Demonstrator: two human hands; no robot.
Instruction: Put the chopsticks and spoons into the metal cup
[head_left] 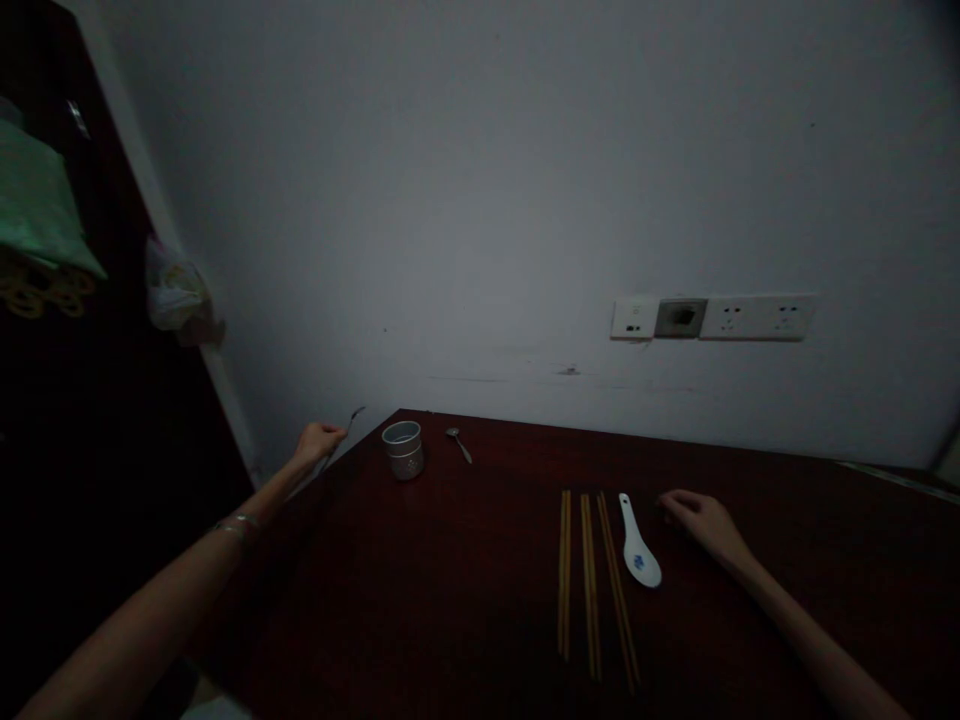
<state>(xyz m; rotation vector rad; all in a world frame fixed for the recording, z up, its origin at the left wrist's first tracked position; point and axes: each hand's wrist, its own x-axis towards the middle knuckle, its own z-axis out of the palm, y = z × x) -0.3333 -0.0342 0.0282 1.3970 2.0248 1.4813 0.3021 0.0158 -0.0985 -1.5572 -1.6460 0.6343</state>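
Note:
At the table's left edge, my left hand (318, 440) pinches a slim metal fork (352, 418), its head pointing up and away; the dim light blurs the tines. To the right of that hand stands a grey metal cup (405, 452) with small holes low in its side. A small metal spoon (460, 445) lies beyond the cup. My right hand (701, 520) rests on the table with fingers curled in, and nothing shows in them. Just left of it lies a white ceramic soup spoon (637, 550) with a blue mark, beside three pairs of wooden chopsticks (589, 585).
The dark red table (465, 580) meets a pale wall (487, 220) at its far edge. Sockets (757, 317) sit on the wall at right. On the left are a dark door (90, 420), a hanging green cloth (41, 200) and a plastic bag (172, 290).

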